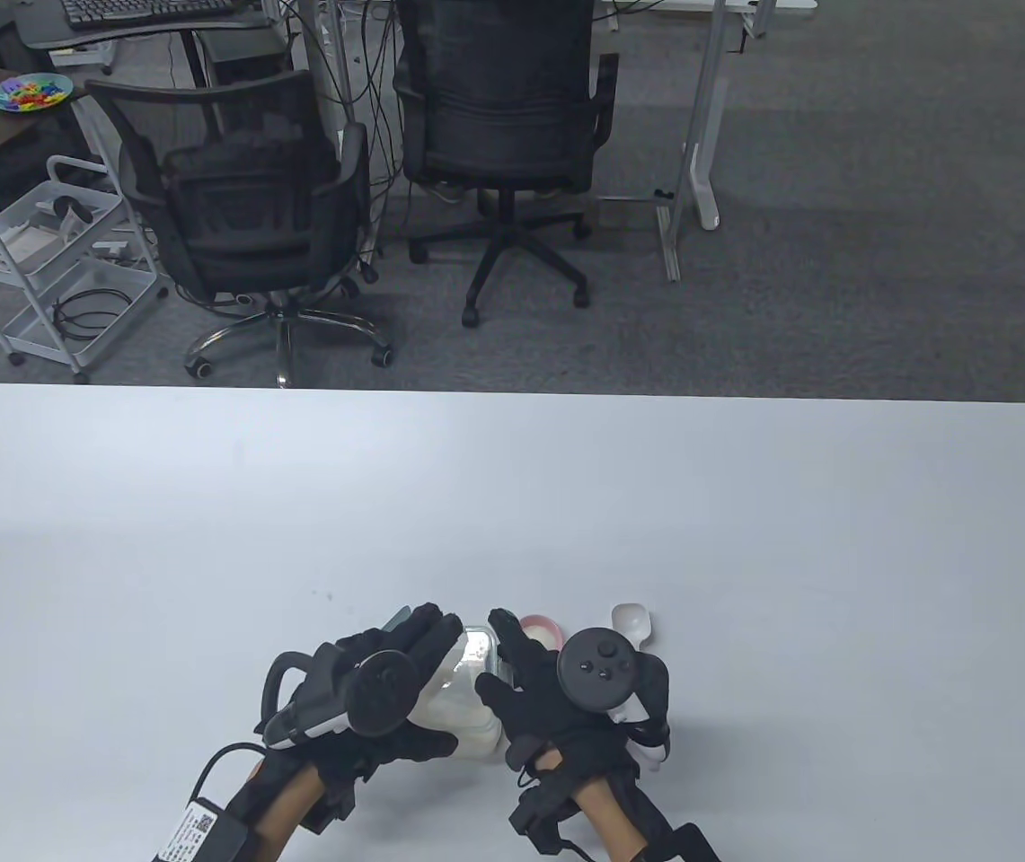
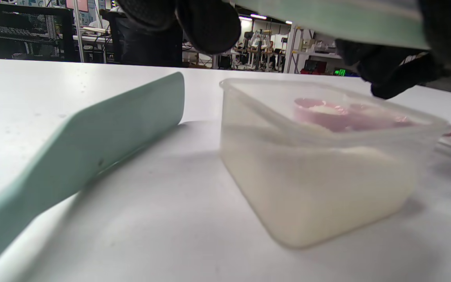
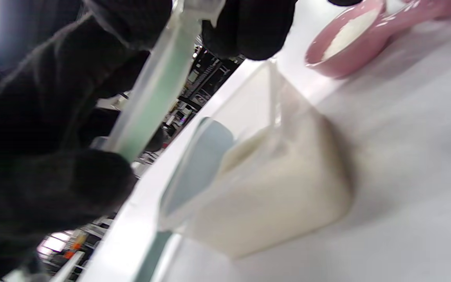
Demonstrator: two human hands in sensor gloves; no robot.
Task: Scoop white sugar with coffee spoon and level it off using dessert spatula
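Observation:
A translucent container [image 1: 454, 714] half full of white sugar stands near the table's front edge. Both gloved hands hold its translucent lid [image 1: 479, 648], which has a green seal, just above it: my left hand [image 1: 427, 642] grips the left side and my right hand [image 1: 512, 651] the right. The lid shows at the top of the left wrist view [image 2: 327, 19] and between fingers in the right wrist view [image 3: 159, 86]. A mint-green spatula [image 2: 92, 145] lies flat on the table left of the container [image 2: 319, 188]. A pink spoon [image 1: 541, 628] with some sugar in it lies just behind the container.
A white spoon [image 1: 633, 621] lies on the white table [image 1: 746, 539] behind my right hand. Two office chairs and a cart stand on the floor beyond the table's far edge.

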